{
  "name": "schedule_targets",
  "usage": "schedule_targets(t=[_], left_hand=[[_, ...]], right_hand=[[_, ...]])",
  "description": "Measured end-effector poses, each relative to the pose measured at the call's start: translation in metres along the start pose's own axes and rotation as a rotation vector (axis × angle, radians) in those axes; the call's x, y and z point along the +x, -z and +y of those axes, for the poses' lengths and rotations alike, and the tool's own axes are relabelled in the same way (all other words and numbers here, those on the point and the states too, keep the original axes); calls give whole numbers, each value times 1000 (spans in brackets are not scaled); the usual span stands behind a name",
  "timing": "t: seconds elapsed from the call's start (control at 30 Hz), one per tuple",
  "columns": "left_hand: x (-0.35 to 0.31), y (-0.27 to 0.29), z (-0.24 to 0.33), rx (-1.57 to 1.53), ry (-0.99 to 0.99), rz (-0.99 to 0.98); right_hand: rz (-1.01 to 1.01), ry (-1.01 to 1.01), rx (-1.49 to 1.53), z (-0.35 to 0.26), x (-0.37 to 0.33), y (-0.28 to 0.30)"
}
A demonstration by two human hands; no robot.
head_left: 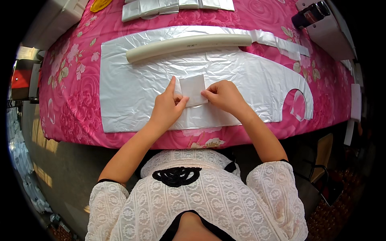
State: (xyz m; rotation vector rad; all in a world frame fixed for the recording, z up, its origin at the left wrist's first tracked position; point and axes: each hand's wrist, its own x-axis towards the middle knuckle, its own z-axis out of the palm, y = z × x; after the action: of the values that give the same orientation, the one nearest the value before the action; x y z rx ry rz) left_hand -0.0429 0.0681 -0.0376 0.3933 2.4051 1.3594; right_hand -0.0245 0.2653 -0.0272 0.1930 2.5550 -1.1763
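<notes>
The white square (193, 90) lies at 2 o'clock from the half-open left hand (167, 104), whose thumb touches it (I cannot tell if it grips), and 9 o'clock from the right hand (222, 95), pinching its edge. Silvery plastic (128, 92) spreads beneath; a pale tube (189, 43) crosses at 12 o'clock.

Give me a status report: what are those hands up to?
Right hand pinching right edge of small whitish square. Left hand at its left side, index finger extended. Pale tube across silvery sheet, clear of both hands.
</notes>
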Motion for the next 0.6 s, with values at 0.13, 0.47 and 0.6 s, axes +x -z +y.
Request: schedule_targets(t=[0.13, 0.47, 0.6], left_hand=[[7, 2, 3, -53, 93, 5], [3, -20, 6, 459, -593, -14], [1, -35, -1, 651, -411, -24]], right_hand=[[-52, -95, -34, -5, 7, 1], [-120, -120, -83, -9, 18, 5], [-130, -114, -105, -10, 17, 4]])
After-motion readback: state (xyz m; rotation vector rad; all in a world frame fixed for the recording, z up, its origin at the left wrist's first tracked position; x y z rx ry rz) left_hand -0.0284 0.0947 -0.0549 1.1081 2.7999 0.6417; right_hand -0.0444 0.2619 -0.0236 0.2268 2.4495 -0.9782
